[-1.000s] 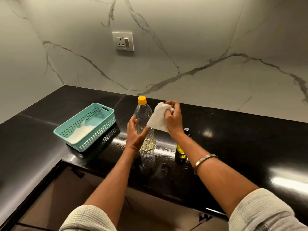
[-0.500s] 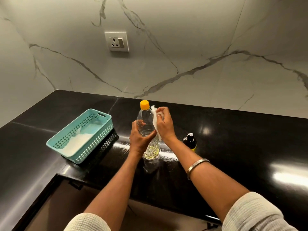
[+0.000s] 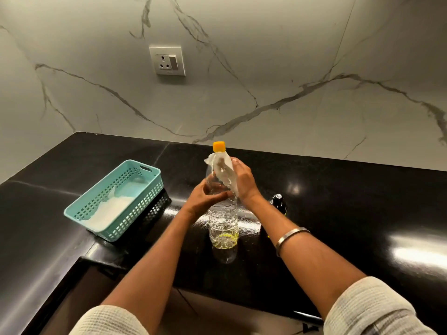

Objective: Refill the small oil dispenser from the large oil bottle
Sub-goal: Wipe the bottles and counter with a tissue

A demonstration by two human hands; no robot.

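The left hand is gripping the middle of the large oil bottle, which is standing upright on the black table, while the right hand is pressing a white tissue against its shoulder, fingers curled round the tissue. The yellow cap is sitting on the neck and only a shallow pool of oil is showing at the bottom. The small oil dispenser is standing just beside it, partly hidden by the right forearm, so the pouring appears finished and the wiping-down is what is left.

You've got one large oil bottle with one yellow cap, one small oil dispenser, one white tissue, one teal basket, one wall socket, and one bangle.
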